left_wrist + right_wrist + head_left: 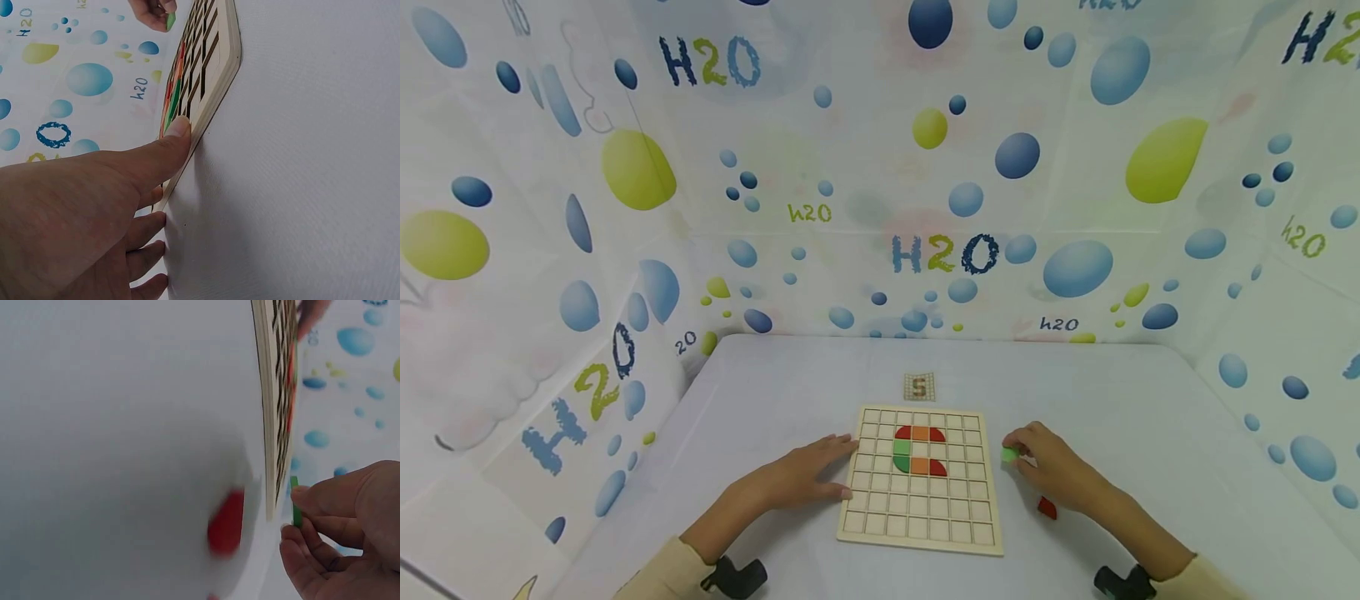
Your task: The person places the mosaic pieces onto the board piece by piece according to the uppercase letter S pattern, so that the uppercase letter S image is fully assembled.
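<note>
A wooden grid board [897, 525] lies on the white table. Red, orange and green tiles [920, 433] fill several of its upper cells in a bracket shape. My left hand [805, 475] rests along the board's left edge, its fingers extended; in the left wrist view the thumb [169, 147] touches the rim. Off the board's right side, my right hand [1060, 468] pinches a light green tile [1009, 455] between thumb and fingertips. That green tile [296, 503] is seen edge-on in the right wrist view. Below the right hand lies a red tile [1047, 507] with a rounded side.
Behind the board is a small square pattern card [919, 387] with a reddish-brown figure on a grid. A white curtain [850, 167] with blue and green dots and H2O lettering surrounds the table [790, 375]. Black wrist cameras [737, 577] sit on both wrists.
</note>
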`<state>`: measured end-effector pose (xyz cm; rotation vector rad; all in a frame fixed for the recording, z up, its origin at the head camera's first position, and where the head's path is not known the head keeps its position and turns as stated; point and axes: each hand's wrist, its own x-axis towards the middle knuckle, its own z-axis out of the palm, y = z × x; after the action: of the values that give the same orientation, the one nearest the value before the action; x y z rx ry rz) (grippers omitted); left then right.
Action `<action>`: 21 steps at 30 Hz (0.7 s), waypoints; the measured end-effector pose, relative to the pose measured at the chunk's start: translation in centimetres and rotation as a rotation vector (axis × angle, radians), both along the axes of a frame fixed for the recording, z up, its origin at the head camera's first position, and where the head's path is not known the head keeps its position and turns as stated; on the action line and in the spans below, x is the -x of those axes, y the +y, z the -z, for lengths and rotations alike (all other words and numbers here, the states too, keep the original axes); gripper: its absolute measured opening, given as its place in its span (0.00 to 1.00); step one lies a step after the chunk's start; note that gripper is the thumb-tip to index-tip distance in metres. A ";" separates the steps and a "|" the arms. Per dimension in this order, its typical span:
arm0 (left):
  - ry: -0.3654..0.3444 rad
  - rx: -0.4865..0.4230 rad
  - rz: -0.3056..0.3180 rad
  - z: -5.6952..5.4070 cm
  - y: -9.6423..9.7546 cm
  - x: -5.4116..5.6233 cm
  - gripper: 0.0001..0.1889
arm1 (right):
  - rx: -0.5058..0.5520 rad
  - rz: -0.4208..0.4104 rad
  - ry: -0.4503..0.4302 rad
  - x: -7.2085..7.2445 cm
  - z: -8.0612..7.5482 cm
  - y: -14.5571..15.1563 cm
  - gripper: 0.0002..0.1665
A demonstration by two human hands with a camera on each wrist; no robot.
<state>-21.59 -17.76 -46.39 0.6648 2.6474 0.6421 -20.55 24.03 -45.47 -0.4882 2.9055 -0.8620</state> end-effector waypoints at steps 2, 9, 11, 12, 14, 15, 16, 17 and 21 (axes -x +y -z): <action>0.000 0.000 -0.001 0.0 0.0 0.0 0.42 | 0.020 -0.016 0.005 -0.3 0.1 -1.4 0.15; 0.001 0.002 0.003 -0.2 -0.1 -0.1 0.43 | 0.043 -0.144 0.005 -1.0 0.6 -5.6 0.12; -0.006 0.002 -0.001 -0.2 -0.1 -0.1 0.43 | 0.049 -0.167 -0.007 -1.2 0.7 -6.5 0.12; -0.010 0.001 -0.002 -0.3 0.0 -0.1 0.43 | 0.046 -0.177 -0.009 -1.3 0.7 -6.9 0.12; -0.015 0.003 -0.004 -0.2 0.0 -0.1 0.43 | 0.039 -0.198 -0.007 -1.4 0.8 -7.5 0.12; -0.018 0.004 -0.006 -0.2 0.0 0.0 0.43 | 0.038 -0.211 -0.004 -1.4 0.8 -7.7 0.12; -0.020 0.005 -0.007 -0.1 0.0 0.0 0.43 | 0.035 -0.220 0.001 -1.5 0.8 -7.9 0.12; -0.018 0.006 -0.004 -0.1 0.0 0.0 0.43 | 0.037 -0.229 0.005 -1.5 0.8 -8.1 0.12; -0.004 0.007 0.003 0.0 0.0 0.1 0.42 | 0.039 -0.251 0.018 -1.5 0.9 -8.6 0.11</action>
<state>-21.69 -17.80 -46.38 0.6646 2.6430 0.6326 -19.01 15.39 -46.36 -0.8462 2.7650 -0.8811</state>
